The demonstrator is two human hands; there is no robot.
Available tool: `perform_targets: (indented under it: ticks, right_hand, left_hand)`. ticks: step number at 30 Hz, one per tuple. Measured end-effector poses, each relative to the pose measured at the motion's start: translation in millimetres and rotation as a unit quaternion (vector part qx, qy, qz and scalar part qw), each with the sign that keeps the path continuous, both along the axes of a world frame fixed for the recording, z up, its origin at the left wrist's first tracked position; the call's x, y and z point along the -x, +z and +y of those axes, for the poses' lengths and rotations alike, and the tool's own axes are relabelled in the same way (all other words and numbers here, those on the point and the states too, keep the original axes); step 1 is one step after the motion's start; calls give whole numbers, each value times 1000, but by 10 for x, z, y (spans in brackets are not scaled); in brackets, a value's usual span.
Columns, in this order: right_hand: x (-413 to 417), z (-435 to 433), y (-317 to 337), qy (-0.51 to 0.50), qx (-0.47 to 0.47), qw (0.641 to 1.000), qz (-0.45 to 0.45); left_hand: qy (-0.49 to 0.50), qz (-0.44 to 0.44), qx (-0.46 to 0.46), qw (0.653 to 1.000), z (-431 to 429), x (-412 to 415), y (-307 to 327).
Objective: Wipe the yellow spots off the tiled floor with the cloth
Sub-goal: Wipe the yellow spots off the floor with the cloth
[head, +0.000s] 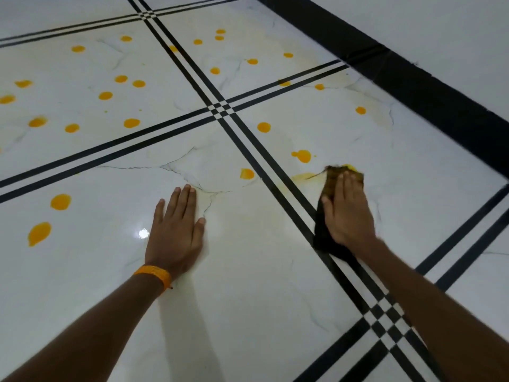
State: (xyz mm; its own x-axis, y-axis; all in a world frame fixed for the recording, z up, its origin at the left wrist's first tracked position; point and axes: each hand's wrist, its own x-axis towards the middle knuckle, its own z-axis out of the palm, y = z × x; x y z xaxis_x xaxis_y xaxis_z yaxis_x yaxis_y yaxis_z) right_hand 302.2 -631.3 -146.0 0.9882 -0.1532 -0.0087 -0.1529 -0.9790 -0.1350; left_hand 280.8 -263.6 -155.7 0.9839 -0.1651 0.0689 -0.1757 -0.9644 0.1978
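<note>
Many yellow spots (303, 155) are scattered over the floor (248, 285), most of them ahead of and to the left of the left hand (176, 230), with a few just beyond the right hand (348, 210). The cloth (321, 238) is pinned flat to the floor under the right hand, whose fingers are laid straight and close together on top of it rather than curled round it. Its dark tail shows beside the heel of the palm, and its front edge, stained yellow, sticks out past the fingertips. A thin yellow smear (301, 177) is seen just to the left of that front edge. The left hand is spread flat on bare floor, well apart from the right and holding nothing (an orange wristband (154, 272) is worn on that wrist); it is judged to be serving as a prop.

The cloth is judged to be light, limp and thin, so it is likely to bunch or slip from under the palm unless it is pressed down evenly. It is best taken by a gathered fold near its middle, or worked under a flat palm. The glossy floor is probably slick, more so where it is wet. The spots look liquid or pasty (which of the two cannot be told) and may be smeared rather than lifted once the cloth is loaded, so a clean face should be turned down.
</note>
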Motion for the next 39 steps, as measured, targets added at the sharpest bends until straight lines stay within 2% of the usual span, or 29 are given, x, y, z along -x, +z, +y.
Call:
perform_targets:
  ticks: [2, 3, 6, 7, 9, 12, 13, 15, 16, 18, 20, 21, 22, 25, 27, 29, 31, 34, 36, 39]
  right_hand:
    - [-332, 157, 66, -45, -18, 999, 15]
    - [-356, 368, 68, -29, -23, 999, 13]
    - [136, 754, 70, 169, -38, 985, 23]
    - [297, 640, 84, 194, -43, 980, 26]
    - [344, 208, 119, 147, -34, 988, 14]
    - [-159, -318, 113, -33, -7, 999, 12]
    - [-377, -292, 109, -61, -5, 998, 15]
    - [-644, 142, 124, -57, -16, 998, 26]
    - [-642, 449, 105, -20, -7, 999, 24]
    - [-323, 941, 56, 122, -13, 992, 21]
    - [191, 1006, 38, 235, -11, 971, 40]
    - [352, 849, 96, 249, -14, 967, 51]
    - [412, 626, 126, 232, -5, 971, 52]
    - [27, 63, 201, 96, 12, 994, 58]
    - [-251, 201, 240, 36, 15, 996, 84]
    - [-193, 599, 187, 58, 25, 996, 58]
    - [53, 798, 93, 130, 1, 991, 12]
    - [290, 487, 99, 199, -1, 980, 12]
    - [81, 165, 84, 156, 3, 988, 18]
    - [-518, 92, 61, 30, 0, 1000, 3]
  left_hand:
    - [-2, 5, -1, 1000, -6, 4, 9]
    - [-3, 6, -1, 1000, -4, 7, 17]
    - [-2, 15, 0, 1000, 1, 9, 47]
    - [-2, 15, -3, 1000, -8, 9, 48]
    - [-3, 18, -4, 1000, -12, 14, 66]
    - [2, 10, 0, 1000, -8, 16, 73]
    - [0, 8, 5, 1000, -1, 16, 57]
    - [-6, 6, 10, 1000, -5, 32, 48]
    - [-3, 4, 10, 1000, 3, 28, 43]
    - [-5, 12, 9, 1000, 8, -2, 37]
    - [-4, 24, 5, 1000, 22, 6, 55]
    - [-3, 28, 5, 1000, 24, 18, 83]
    - [-5, 32, 5, 999, 12, 25, 101]
    - [4, 30, 5, 1000, -5, 38, 122]
    - [1, 35, 3, 999, -14, 11, 125]
    - [1, 29, 1, 1000, -46, 3, 142]
    - [-6, 16, -2, 1000, -75, -57, 167]
    - [5, 9, 37, 999, -110, -254, 151]
    - [37, 14, 64, 997, -131, -473, 125]
    - [46, 3, 45, 998, -166, -727, 85]
